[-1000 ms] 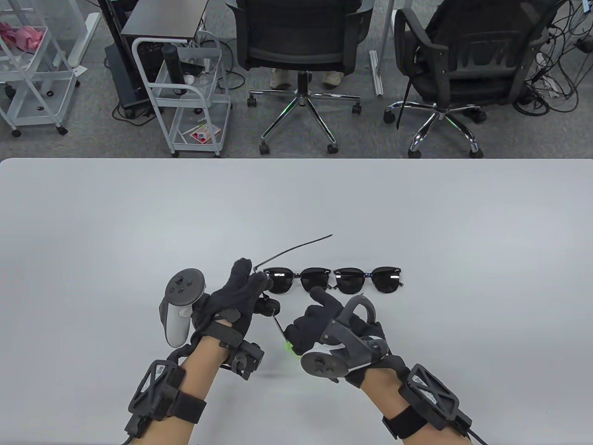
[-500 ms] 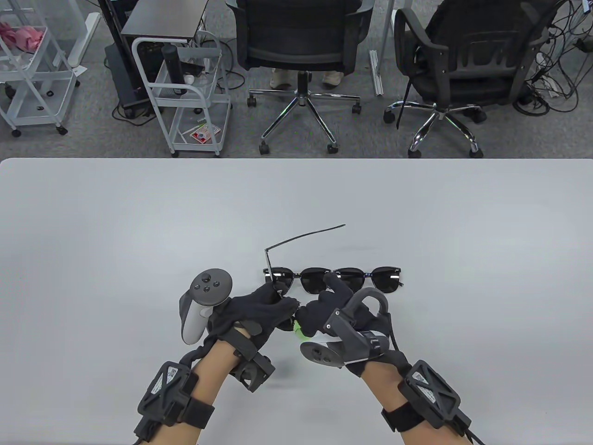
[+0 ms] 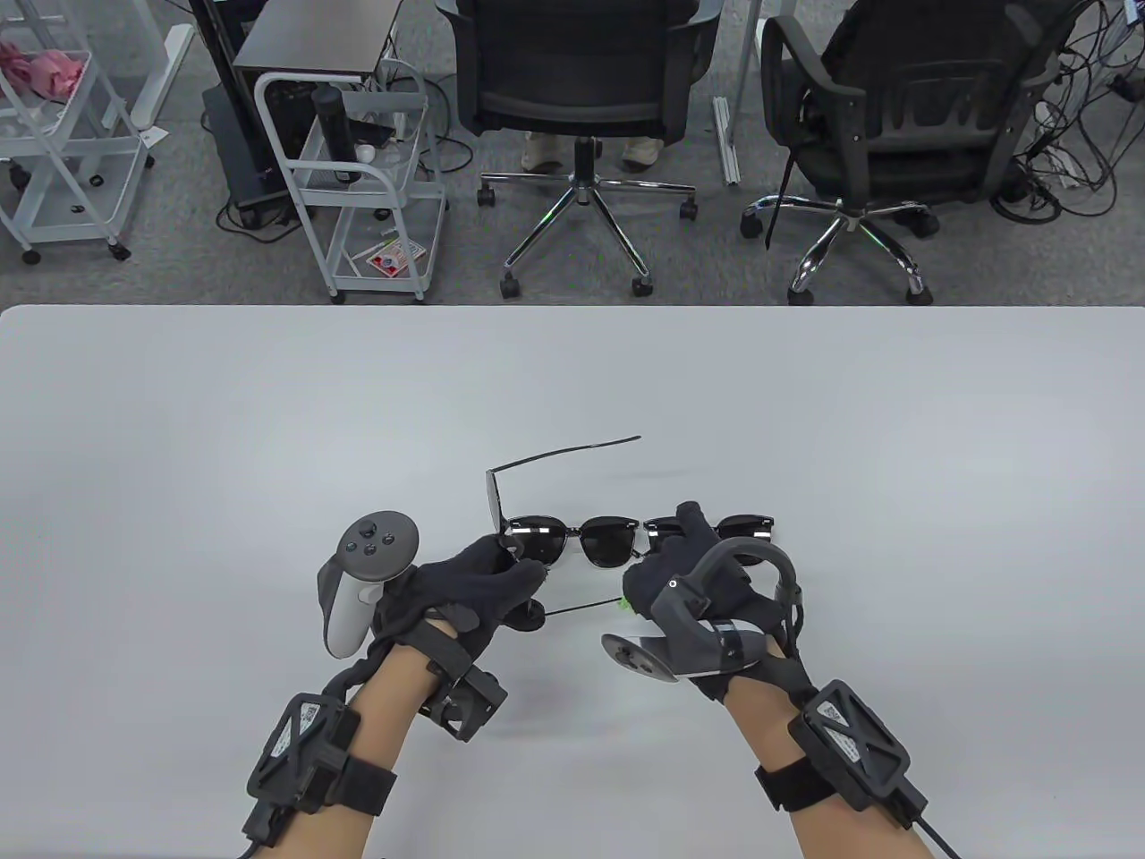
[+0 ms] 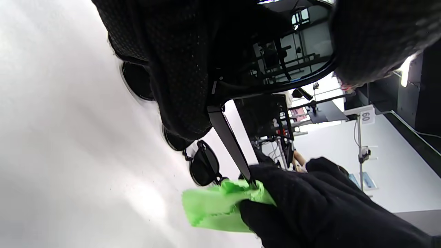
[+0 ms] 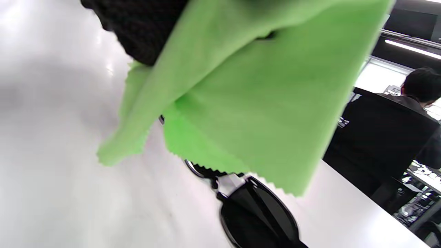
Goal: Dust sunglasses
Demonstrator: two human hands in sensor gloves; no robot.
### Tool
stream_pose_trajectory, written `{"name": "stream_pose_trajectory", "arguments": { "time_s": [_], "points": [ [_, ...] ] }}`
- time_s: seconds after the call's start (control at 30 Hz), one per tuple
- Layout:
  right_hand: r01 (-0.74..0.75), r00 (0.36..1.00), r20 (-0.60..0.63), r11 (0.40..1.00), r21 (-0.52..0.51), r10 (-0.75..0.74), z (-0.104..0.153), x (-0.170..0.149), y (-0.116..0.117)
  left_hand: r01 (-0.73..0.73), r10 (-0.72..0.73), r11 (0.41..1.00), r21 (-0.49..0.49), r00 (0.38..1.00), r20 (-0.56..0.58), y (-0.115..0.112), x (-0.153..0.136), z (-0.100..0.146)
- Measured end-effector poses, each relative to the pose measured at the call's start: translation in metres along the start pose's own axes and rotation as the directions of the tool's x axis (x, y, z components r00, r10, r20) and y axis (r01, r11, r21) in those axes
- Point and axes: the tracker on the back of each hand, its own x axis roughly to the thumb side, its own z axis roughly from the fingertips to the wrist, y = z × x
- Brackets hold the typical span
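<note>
My left hand [image 3: 514,559] grips a black pair of sunglasses [image 3: 494,501] by its front and holds it above the table, one temple arm [image 3: 564,452] pointing away to the right. My right hand [image 3: 640,586] pinches a green cloth [image 3: 623,606] around the end of the near temple arm [image 3: 581,609]. In the left wrist view my fingers hold the lens [image 4: 293,44], and the temple [image 4: 229,141] runs down into the cloth [image 4: 220,206]. The cloth [image 5: 248,96] fills the right wrist view.
Two more black pairs lie side by side on the white table [image 3: 268,429], one [image 3: 581,540] between my hands and one [image 3: 756,530] partly behind my right hand; one shows in the right wrist view [image 5: 258,217]. Office chairs [image 3: 581,89] and wire carts [image 3: 358,179] stand beyond the far edge.
My right hand slid right along the near temple arm with the cloth, from near the hinge to its end. My left hand turned the held pair a little and shifted left.
</note>
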Motion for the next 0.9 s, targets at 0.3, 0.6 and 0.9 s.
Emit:
{"name": "stream_pose_trajectory", "arguments": {
  "time_s": [0.3,0.6,0.9],
  "points": [
    [0.177,0.983,0.067,0.974,-0.143,-0.169,-0.006,0.023,-0.015,-0.036,0.039,0.995,-0.089,0.999,0.034,-0.020,0.005,0.000],
    [0.135,0.989,-0.066,0.991,-0.003,-0.135,0.004,-0.016,0.012,0.003,-0.003,0.999,0.038,1.000,0.006,0.007,-0.001,0.003],
    [0.061,0.996,-0.071,0.998,0.016,-0.060,0.006,-0.014,0.014,0.166,-0.166,0.984,0.065,0.986,-0.010,0.005,0.000,0.004]
  ]
}}
